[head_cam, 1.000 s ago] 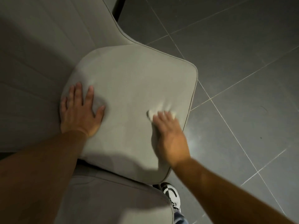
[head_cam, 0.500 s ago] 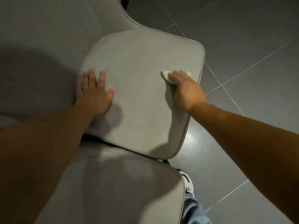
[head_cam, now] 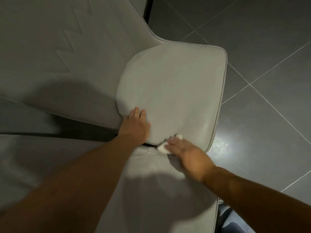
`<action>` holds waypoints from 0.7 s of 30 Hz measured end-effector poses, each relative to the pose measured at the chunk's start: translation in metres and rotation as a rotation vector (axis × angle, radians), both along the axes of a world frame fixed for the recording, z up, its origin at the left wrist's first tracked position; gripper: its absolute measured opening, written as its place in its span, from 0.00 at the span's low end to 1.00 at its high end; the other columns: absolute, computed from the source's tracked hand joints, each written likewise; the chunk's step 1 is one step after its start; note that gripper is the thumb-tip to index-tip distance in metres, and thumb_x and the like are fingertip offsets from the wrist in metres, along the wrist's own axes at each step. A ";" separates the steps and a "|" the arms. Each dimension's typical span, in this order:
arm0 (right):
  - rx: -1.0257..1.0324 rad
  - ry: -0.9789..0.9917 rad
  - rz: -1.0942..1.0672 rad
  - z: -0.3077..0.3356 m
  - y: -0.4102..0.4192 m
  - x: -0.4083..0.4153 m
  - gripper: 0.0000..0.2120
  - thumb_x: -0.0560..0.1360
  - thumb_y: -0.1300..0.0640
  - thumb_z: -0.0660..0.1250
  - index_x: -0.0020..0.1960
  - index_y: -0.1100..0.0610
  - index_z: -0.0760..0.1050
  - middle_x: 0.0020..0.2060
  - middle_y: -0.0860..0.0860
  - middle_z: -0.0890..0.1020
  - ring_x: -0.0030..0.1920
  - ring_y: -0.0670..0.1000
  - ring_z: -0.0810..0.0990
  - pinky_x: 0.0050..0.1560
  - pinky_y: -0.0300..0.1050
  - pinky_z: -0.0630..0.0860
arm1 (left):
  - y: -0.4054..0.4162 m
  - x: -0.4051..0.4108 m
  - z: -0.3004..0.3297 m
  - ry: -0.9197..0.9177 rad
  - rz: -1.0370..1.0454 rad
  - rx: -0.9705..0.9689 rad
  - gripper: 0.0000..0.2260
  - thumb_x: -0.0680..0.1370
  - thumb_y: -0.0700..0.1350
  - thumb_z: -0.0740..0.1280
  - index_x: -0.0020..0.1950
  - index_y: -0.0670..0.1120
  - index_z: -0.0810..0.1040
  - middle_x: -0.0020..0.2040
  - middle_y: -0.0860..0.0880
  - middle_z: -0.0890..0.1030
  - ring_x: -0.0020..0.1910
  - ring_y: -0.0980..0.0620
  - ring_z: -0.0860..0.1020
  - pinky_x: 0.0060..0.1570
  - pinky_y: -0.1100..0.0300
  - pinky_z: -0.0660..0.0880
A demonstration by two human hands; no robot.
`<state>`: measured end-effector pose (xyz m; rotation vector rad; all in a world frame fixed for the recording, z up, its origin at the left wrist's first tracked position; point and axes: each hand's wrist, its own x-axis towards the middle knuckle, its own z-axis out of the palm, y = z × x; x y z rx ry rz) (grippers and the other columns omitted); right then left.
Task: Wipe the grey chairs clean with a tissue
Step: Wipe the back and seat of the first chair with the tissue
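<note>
Tissue (head_cam: 162, 147) sits under my right hand (head_cam: 186, 152) — fingers flat on it at the seat's (head_cam: 171, 91) near edge, unwiped cushion ahead — left hand (head_cam: 135, 126) braces flat.

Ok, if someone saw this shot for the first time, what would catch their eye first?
Probably the two bare arms reaching in from the bottom: the right hand presses a white tissue against the near edge of the grey seat cushion, while the left hand rests flat beside it. Next, the bright glare on the dark tiled floor, just right of the cushion.
</note>
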<state>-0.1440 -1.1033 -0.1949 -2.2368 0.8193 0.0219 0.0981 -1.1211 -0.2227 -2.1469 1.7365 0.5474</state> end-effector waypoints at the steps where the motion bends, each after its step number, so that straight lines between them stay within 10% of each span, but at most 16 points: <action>1: -0.043 0.008 -0.084 0.002 -0.016 0.002 0.21 0.79 0.59 0.61 0.73 0.56 0.68 0.74 0.57 0.66 0.75 0.57 0.62 0.75 0.42 0.43 | 0.004 -0.003 0.001 0.003 0.000 -0.027 0.28 0.85 0.53 0.55 0.81 0.42 0.57 0.81 0.39 0.57 0.80 0.42 0.57 0.77 0.49 0.55; 11: -0.271 0.209 -0.301 -0.040 -0.060 0.037 0.24 0.82 0.59 0.53 0.77 0.53 0.58 0.77 0.52 0.60 0.78 0.54 0.53 0.77 0.50 0.47 | 0.060 -0.038 -0.009 0.061 0.025 -0.067 0.28 0.82 0.44 0.52 0.83 0.43 0.51 0.83 0.43 0.51 0.82 0.46 0.47 0.80 0.54 0.45; 16: -0.125 0.194 -0.044 -0.036 0.008 0.029 0.26 0.82 0.59 0.52 0.79 0.53 0.53 0.79 0.52 0.54 0.79 0.53 0.48 0.74 0.45 0.36 | 0.082 -0.047 0.003 0.089 0.034 -0.030 0.29 0.83 0.47 0.53 0.83 0.46 0.49 0.84 0.46 0.47 0.82 0.49 0.43 0.78 0.55 0.43; 21: 0.082 0.345 -0.050 0.002 -0.005 0.040 0.21 0.83 0.55 0.54 0.76 0.51 0.63 0.75 0.52 0.65 0.75 0.53 0.62 0.74 0.43 0.54 | 0.090 -0.046 0.039 0.110 -0.007 0.037 0.25 0.81 0.47 0.55 0.79 0.47 0.63 0.83 0.46 0.51 0.82 0.48 0.45 0.78 0.54 0.46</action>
